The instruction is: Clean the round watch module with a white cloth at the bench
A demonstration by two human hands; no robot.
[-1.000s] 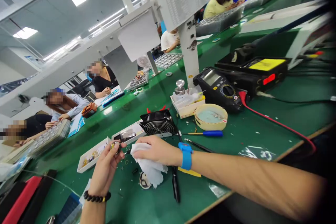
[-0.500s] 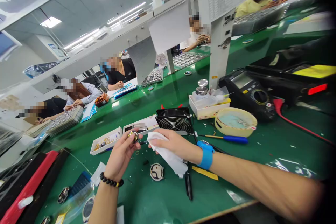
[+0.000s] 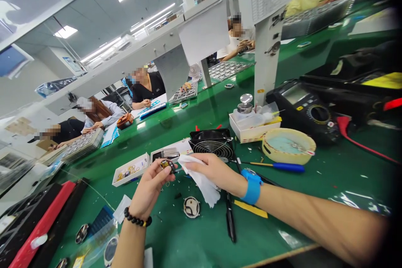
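My left hand (image 3: 157, 180), with a black bead bracelet at the wrist, pinches a small round watch part (image 3: 167, 166) with a dark rim and gold-coloured inside. In my right hand (image 3: 212, 171) is a crumpled white wiping cloth (image 3: 205, 190) that hangs down toward the bench. The two hands are close together, and the cloth's upper edge is near the watch part; whether they touch I cannot tell. A blue strap (image 3: 252, 186) circles my right wrist. Below the hands, a round watch case (image 3: 191, 207) lies on the green bench.
Behind my hands are a white box of small rings (image 3: 130, 171) and a black fan (image 3: 211, 143). To the right lie a blue-handled screwdriver (image 3: 289, 167), a round cream dish (image 3: 289, 146), a multimeter (image 3: 309, 106) and a black pen (image 3: 230, 220). Several co-workers sit across the bench.
The whole view has shifted a little, so things appear slightly further right. The watch part in my left hand has turned somewhat. Both hands keep their holds.
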